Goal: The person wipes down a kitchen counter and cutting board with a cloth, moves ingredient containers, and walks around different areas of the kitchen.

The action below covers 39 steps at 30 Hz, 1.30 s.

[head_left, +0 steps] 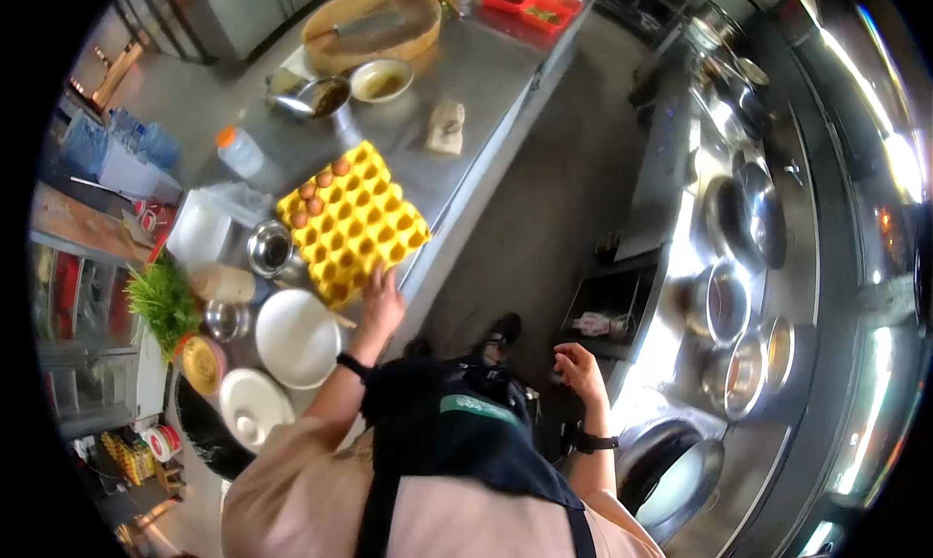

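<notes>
A yellow egg tray (364, 213) lies on the steel table, with several brown eggs (314, 206) grouped in its upper left corner and the other cups bare. My left hand (382, 300) is at the tray's near edge, fingers apart, fingertips at or just over the rim; nothing shows in it. Over the aisle on the right, my right hand (580, 368) hangs away from the table with fingers curled; whether it holds something small cannot be made out. Left of the tray stands a small metal bowl (269, 248), and a white bowl (298, 338) sits below it.
A cleaver lies on a round chopping board (372, 29) at the back. A folded cloth (446, 127), an orange-capped bottle (239, 151) and red containers (530, 4) are on the table (486, 82). Leafy greens (161, 300) lie left. Woks and pots (727, 302) line the right counter.
</notes>
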### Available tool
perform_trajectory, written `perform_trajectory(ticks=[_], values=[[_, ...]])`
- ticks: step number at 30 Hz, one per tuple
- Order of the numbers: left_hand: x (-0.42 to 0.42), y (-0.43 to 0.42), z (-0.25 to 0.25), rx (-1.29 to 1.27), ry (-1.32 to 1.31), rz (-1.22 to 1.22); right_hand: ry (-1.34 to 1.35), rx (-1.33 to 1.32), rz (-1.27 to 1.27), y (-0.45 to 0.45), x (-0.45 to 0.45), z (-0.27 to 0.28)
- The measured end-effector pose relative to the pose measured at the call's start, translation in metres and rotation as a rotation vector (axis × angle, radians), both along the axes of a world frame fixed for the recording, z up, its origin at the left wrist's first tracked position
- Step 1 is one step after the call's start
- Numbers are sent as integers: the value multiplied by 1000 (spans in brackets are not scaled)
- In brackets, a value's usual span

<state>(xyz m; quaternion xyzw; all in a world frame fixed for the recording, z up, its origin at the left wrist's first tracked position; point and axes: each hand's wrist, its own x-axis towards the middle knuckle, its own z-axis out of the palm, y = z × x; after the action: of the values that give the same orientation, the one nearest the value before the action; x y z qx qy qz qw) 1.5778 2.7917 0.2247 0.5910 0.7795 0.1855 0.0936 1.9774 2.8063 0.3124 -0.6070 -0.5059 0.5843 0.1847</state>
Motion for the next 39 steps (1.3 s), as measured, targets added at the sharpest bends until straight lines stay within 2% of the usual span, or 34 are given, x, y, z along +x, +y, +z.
perform_trajectory(ticks=[3,5,7,11,12,14,17,19,20,23,25,26,27,29,30,32,33,35,37,39], values=[[15,34,-13,-62,10,100,-18,79,92,95,21,-6],[24,59,-19,-9,40,145,-44,142,189,163,30,-8],[39,90,-24,4,65,181,-53,313,322,228,31,-17],[79,156,-9,48,62,268,11,275,455,346,26,6],[85,178,15,78,48,264,-19,300,527,371,16,31],[94,217,24,105,22,261,-65,318,629,412,-3,45],[93,279,25,157,7,273,-4,350,810,468,-47,48],[81,321,18,114,50,294,-5,425,1025,502,-82,35],[78,342,23,109,25,338,-11,414,1043,517,-98,40],[52,407,1,61,38,434,39,492,1173,572,-143,41],[35,449,-12,-18,-61,576,-17,599,1224,610,-160,31],[26,468,-20,-42,-87,602,-112,554,1265,632,-165,35],[28,489,-6,-42,-120,593,-147,542,1266,657,-163,38],[22,517,13,-318,-77,686,-205,612,1216,710,-155,23],[16,537,14,-318,-104,690,-228,606,1231,742,-150,23],[-3,561,1,-292,-196,639,-307,370,1032,803,-136,10],[-10,572,-4,-305,-206,638,-286,346,952,835,-124,-2],[-20,589,-24,-198,-134,584,-262,303,867,885,-109,-18],[-20,624,-3,-133,-194,559,-343,166,702,935,-105,-24],[-14,659,14,-67,-254,544,-279,125,613,987,-105,-37]])
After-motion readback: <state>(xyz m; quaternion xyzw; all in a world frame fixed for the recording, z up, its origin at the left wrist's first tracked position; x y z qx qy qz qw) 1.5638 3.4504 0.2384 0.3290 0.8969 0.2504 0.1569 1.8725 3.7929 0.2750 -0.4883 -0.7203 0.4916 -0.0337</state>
